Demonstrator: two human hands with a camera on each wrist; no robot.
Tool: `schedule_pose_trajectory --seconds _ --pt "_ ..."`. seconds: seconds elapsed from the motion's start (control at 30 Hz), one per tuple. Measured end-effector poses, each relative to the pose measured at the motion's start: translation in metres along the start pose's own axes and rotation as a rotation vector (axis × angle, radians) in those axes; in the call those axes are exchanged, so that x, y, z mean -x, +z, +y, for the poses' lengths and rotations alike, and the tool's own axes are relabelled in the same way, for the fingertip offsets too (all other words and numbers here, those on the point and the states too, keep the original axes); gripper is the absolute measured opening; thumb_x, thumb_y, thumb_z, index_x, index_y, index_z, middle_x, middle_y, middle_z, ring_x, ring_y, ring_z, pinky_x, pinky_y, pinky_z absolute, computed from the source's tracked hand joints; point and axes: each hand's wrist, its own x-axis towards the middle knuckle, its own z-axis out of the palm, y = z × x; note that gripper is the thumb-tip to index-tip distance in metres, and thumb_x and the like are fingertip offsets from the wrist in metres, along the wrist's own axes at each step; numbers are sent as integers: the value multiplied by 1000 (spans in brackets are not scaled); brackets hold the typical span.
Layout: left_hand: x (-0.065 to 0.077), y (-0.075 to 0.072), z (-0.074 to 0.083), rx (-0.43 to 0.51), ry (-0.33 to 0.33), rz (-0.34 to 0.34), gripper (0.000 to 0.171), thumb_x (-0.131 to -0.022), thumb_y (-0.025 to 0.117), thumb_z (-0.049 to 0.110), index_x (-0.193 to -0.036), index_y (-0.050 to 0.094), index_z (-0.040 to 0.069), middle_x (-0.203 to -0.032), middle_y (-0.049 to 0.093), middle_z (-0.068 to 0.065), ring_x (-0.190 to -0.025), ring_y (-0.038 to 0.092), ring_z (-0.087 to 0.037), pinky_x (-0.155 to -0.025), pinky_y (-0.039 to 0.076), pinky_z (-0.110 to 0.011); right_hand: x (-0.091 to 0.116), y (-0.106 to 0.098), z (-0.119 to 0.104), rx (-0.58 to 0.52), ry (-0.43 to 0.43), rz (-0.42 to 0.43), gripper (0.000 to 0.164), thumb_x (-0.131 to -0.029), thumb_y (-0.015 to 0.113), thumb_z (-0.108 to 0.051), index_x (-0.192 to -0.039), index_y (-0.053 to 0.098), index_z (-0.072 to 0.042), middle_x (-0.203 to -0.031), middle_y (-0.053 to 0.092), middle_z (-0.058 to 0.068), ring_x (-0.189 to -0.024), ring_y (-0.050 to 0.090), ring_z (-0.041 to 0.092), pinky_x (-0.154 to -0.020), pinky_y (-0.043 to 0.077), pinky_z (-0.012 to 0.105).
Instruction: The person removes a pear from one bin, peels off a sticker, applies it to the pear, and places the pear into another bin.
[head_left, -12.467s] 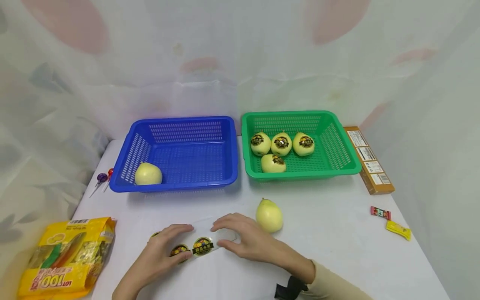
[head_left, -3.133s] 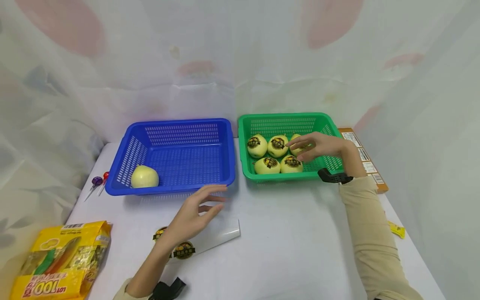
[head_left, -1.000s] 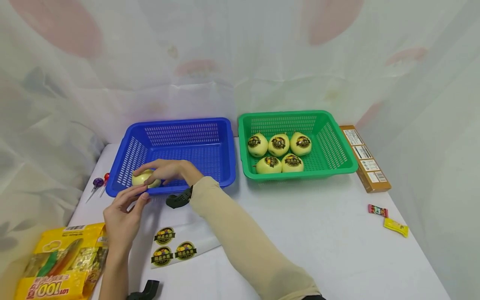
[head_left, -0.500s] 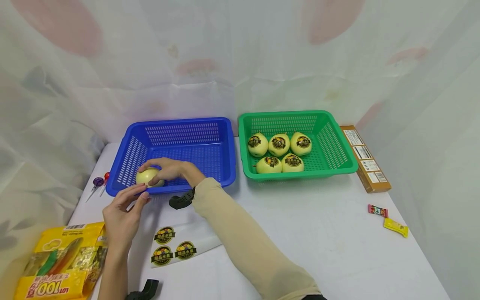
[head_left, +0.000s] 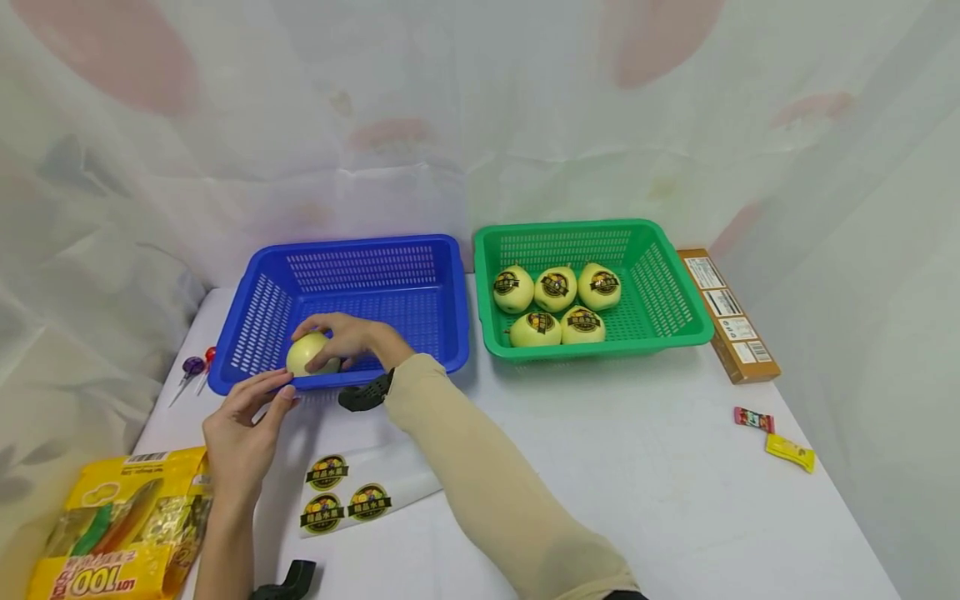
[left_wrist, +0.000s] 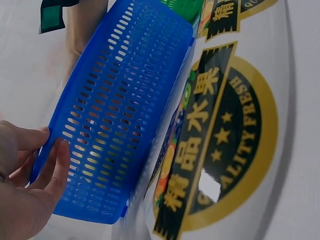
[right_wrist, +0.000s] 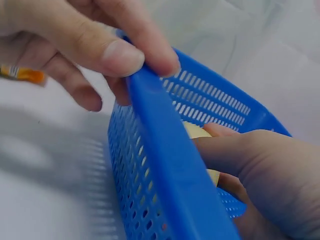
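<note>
In the head view, my right hand reaches into the front left of the blue basket. Its thumb and fingers grip a pale yellow pear that shows no sticker. My left hand pinches the basket's front rim close to the pear; the left wrist view also shows the fingers at this rim. A white sheet with three round black-and-gold stickers lies in front of the basket, partly hidden by my right sleeve. In the right wrist view, the rim and my thumb cover much of the pear.
Several stickered pears sit in a green basket on the right. Beyond it lies a brown box, with two wrapped candies nearer. On the left are lollipops and a yellow candy bag.
Over the last second my right hand shifts the pear slightly right inside the blue basket; my left hand stays at the rim. Earlier, another pear left the table and a stickered one joined the green basket.
</note>
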Motion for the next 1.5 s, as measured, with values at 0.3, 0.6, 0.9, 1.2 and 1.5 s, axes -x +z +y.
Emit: schedule_pose_trajectory --seconds 0.3,0.6,0.9,1.2,1.5 --pt "0 0 -1 2 -11 -9 26 -98 74 -6 -123 76 -11 -123 70 3 -99 75 -3 -85 63 -12 11 -3 5 -133 34 41 54 -99 79 -10 -149 64 -21 -141 60 2 -107 61 16 -87 64 40" --pt "1 0 -2 -26 -6 -9 26 -97 75 -7 -123 77 -9 -123 69 7 -98 74 -1 -86 62 -10 14 -25 16 -204 -64 121 49 -95 83 -13 -142 71 -22 -137 63 3 -109 62 16 -104 64 58" --pt "4 3 -2 -62 24 -70 29 -97 75 -7 -126 77 -6 -126 65 9 -102 72 1 -91 59 -7 104 -90 10 -75 -456 107 51 -96 81 -15 -145 66 -14 -155 59 4 -134 60 22 -104 64 42" --pt "5 12 3 -72 32 -133 26 -99 74 -5 -125 77 -5 -126 66 8 -102 72 2 -92 59 -6 245 -84 89 -43 -494 25 52 -96 79 -5 -145 62 -8 -154 55 13 -132 61 32 -104 66 47" --pt "7 19 9 -45 9 -183 27 -100 72 -4 -126 77 -3 -130 67 4 -110 73 -6 -94 60 -8 290 -40 192 38 -151 88 51 -97 82 -26 -145 64 -28 -152 60 5 -132 55 28 -100 58 40"
